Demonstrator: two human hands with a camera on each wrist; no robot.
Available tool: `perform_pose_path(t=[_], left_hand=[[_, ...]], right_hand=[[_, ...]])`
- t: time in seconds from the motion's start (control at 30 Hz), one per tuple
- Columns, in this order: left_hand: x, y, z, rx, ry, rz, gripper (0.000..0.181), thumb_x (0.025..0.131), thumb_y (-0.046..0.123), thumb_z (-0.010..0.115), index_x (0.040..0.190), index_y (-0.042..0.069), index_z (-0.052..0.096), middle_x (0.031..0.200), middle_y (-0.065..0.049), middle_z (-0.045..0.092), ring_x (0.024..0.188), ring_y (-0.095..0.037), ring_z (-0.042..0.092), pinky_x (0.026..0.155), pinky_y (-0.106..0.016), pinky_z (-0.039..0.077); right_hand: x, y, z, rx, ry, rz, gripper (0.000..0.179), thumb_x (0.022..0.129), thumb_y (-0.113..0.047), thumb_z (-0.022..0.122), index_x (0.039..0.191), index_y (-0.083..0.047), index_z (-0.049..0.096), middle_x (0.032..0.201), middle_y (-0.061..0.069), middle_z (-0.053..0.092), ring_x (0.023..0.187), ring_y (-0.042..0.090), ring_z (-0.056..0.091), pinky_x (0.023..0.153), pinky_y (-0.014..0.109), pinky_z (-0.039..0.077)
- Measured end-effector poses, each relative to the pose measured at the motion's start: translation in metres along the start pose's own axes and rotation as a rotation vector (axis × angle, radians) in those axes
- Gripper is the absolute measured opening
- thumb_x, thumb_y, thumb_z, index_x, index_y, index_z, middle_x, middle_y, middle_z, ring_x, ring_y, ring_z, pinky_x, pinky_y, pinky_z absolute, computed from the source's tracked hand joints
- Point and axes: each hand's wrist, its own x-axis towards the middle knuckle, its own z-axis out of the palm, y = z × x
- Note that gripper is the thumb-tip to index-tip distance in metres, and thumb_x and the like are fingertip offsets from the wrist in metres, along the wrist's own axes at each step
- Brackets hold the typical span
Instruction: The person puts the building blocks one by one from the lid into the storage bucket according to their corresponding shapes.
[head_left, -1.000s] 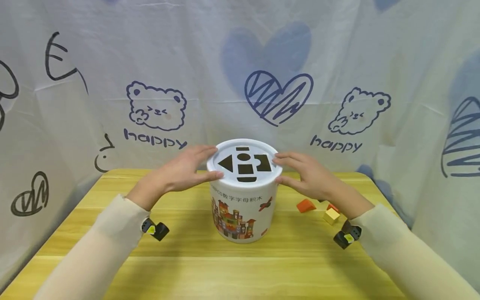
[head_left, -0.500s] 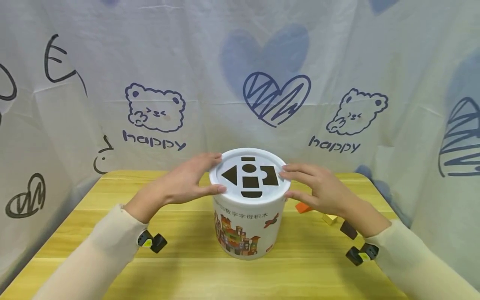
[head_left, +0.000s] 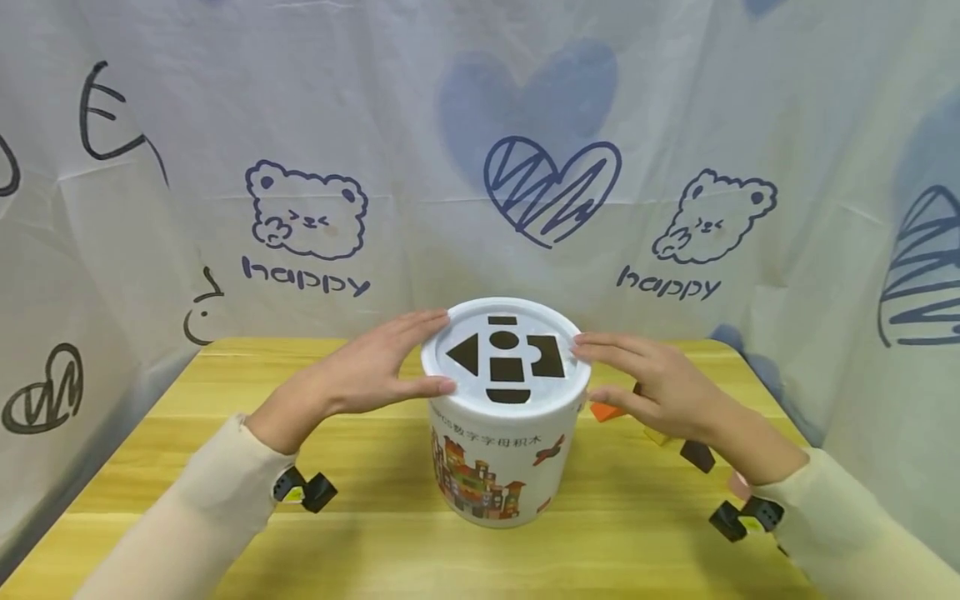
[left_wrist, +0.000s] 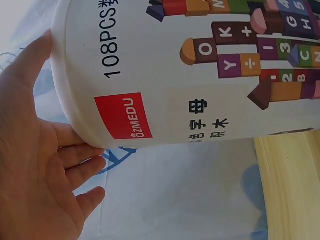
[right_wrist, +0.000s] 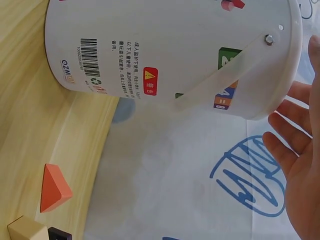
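A white block bucket stands upright on the table, printed with a toy castle and lettering. Its round lid has several dark shaped holes, among them a triangle, a circle and a square. My left hand spans the left rim, thumb at the near side and fingertips at the far side. In the left wrist view, that hand's lower fingers stick out past the rim. My right hand touches the opposite rim with fairly straight fingers. In the right wrist view, a translucent handle hangs along the bucket's side.
Right of the bucket lie an orange-red triangular block, a yellow block, a dark block and a pink one, partly hidden by the right arm. Behind the wooden table hangs a printed white curtain.
The bucket has come nearer to me and slightly to the right, mostly in the first half second, with both hands staying at its rim. More of the blocks beside the right forearm now show.
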Motion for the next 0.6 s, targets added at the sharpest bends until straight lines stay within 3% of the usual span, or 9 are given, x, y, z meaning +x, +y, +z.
perform_pose_path(t=[0.3,0.6], left_hand=[[0.003,0.0,-0.004,-0.004,0.012,0.003,0.099,0.081,0.074,0.059,0.153,0.012,0.033,0.159,-0.005,0.026,0.144,-0.03,0.025,0.114,-0.057,0.023],[0.005,-0.001,-0.007,-0.023,0.0,0.002,0.1,0.078,0.074,0.062,0.152,0.011,0.036,0.157,-0.009,0.031,0.143,-0.031,0.027,0.114,-0.057,0.025]], right_hand=[[-0.008,0.007,-0.009,-0.017,0.008,0.068,0.048,0.095,-0.036,0.063,0.136,-0.012,0.057,0.135,0.005,0.058,0.124,0.026,0.054,0.101,0.048,0.046],[-0.037,0.013,-0.022,-0.073,-0.035,0.206,0.051,0.089,-0.016,0.072,0.138,-0.021,0.057,0.135,0.0,0.059,0.124,0.024,0.053,0.1,0.05,0.045]])
